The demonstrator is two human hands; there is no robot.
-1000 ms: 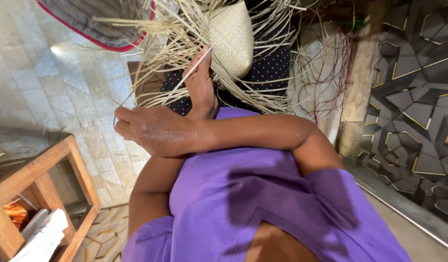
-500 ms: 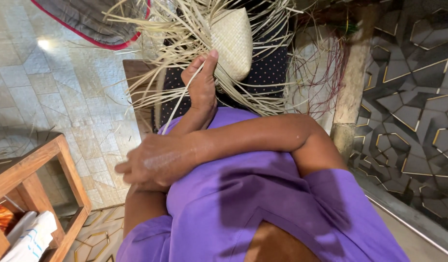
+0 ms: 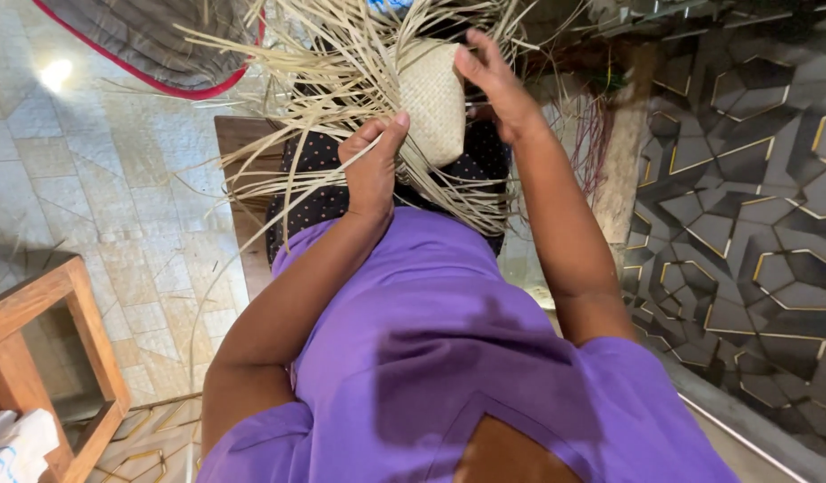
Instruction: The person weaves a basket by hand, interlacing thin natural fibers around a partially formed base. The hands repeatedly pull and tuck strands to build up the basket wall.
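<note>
1. Compared with the earlier view, the right hand (image 3: 498, 85) no longer lies crossed over the left forearm; it is now raised to the upper right edge of the pale woven straw piece (image 3: 434, 100).
2. The left hand (image 3: 373, 165), which previously pinched a single strand low in front of the body, now sits higher, just below and left of the woven piece, its thumb and fingers closed on a thin pale straw strand (image 3: 319, 192) that trails down from the fingertips.
3. The right fingers are loosely spread, fingertips touching the rim of the woven piece; whether they clamp it cannot be told, as the palm side faces away.
4. The woven piece lies between the two hands, above the dark dotted fabric (image 3: 319, 192) on the lap, with loose straw ends (image 3: 279, 80) fanning left of the left fingers.
5. The far side of the woven piece and its upper strands are cut off by the top edge.
6. The wooden frame (image 3: 37, 340) at lower left is only partly visible; the white items beside it are unclear.
</note>
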